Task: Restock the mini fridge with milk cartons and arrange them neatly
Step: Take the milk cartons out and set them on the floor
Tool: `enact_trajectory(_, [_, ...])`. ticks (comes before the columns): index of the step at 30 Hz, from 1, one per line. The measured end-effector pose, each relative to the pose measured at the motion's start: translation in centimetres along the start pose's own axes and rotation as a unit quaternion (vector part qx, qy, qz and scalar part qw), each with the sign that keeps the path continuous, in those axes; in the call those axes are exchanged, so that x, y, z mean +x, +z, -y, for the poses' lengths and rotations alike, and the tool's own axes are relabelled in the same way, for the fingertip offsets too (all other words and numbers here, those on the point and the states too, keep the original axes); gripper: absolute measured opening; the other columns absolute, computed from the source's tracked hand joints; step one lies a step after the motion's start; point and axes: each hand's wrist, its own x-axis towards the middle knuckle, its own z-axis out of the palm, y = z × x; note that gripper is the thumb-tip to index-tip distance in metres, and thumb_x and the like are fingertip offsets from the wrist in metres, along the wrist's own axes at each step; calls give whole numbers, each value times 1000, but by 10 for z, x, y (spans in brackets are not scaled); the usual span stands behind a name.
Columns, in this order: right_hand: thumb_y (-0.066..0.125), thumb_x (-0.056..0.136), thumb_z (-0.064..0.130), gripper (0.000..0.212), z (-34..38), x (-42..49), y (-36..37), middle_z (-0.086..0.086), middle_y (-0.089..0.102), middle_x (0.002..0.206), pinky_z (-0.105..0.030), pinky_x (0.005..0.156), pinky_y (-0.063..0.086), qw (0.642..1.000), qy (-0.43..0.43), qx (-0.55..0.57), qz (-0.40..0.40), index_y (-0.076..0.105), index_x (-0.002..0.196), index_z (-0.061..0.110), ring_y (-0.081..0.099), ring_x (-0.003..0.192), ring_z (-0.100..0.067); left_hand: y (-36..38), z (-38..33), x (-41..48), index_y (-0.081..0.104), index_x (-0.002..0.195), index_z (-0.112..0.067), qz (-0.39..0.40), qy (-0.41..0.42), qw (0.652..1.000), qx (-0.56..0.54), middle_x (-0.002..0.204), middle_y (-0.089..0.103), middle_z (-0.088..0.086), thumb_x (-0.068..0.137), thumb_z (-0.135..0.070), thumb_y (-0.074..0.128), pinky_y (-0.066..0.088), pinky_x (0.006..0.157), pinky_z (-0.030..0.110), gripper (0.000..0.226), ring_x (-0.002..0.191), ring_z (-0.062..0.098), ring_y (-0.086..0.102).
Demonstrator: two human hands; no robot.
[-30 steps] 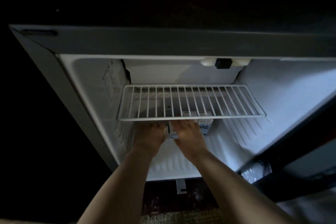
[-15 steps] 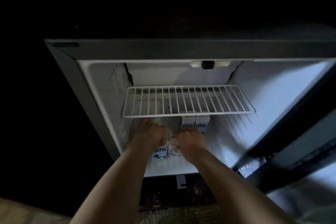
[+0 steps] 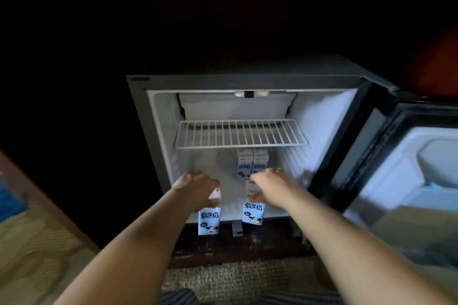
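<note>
The mini fridge [image 3: 158, 131] stands open, lit inside. My left hand [image 3: 195, 184] grips the top of a blue-and-white milk carton [image 3: 209, 221] at the fridge's front edge, left of centre. My right hand [image 3: 269, 187] grips the top of a second carton [image 3: 252, 213] beside it, a gap between the two. Two more cartons [image 3: 252, 164] stand side by side upright at the back of the fridge floor, under the white wire shelf [image 3: 241, 134], which holds nothing.
The fridge door [image 3: 409, 181] hangs open on the right, with white moulded pockets. A woven mat [image 3: 235, 282] lies in front of the fridge on the floor. A wooden edge [image 3: 37, 195] runs along the left. The surroundings are dark.
Both hands have drawn back from deep under the shelf to the fridge's front edge, each with a carton, and moved apart. The camera has pulled back, showing more of the door.
</note>
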Motion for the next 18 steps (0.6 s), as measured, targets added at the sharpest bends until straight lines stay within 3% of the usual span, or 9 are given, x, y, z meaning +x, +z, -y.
enact_trajectory(3, [65, 87, 35, 27, 0, -32, -20, -4, 64, 102, -29, 82, 41, 999, -3, -4, -43, 59, 102, 14, 60, 99, -21, -18, -6, -27, 46, 131, -24, -54, 6, 998, 18, 127, 59, -1, 89, -52, 50, 32, 102, 31, 50, 123, 20, 49])
enact_trajectory(9, [62, 83, 53, 38, -1, -101, -79, -1, 55, 82, -29, 67, 35, 994, -17, -26, -100, 54, 90, 17, 54, 82, -22, -65, -18, -78, 44, 132, -25, -119, 23, 993, 0, 126, 60, -1, 90, -54, 46, 34, 100, 31, 52, 119, 19, 52])
enact_trajectory(12, [60, 84, 53, 36, -6, -134, -102, 2, 54, 83, -30, 70, 37, 993, -20, -42, -109, 50, 86, 19, 55, 83, -21, -93, -29, -94, 42, 134, -26, -144, 30, 989, -9, 131, 55, -4, 90, -53, 48, 33, 102, 31, 52, 121, 18, 49])
enact_trajectory(16, [59, 86, 52, 42, -18, -176, -122, -3, 63, 98, -34, 89, 42, 988, -20, -88, -128, 57, 105, 15, 59, 96, -24, -132, -54, -109, 43, 135, -28, -169, 51, 984, -29, 134, 51, -5, 88, -52, 52, 33, 104, 32, 53, 122, 16, 47])
enact_trajectory(18, [57, 86, 52, 42, -28, -197, -129, -4, 63, 99, -34, 85, 40, 986, -7, -99, -137, 55, 106, 15, 59, 97, -25, -148, -70, -113, 48, 129, -29, -178, 68, 980, -54, 131, 55, -7, 87, -52, 55, 38, 97, 30, 49, 116, 15, 53])
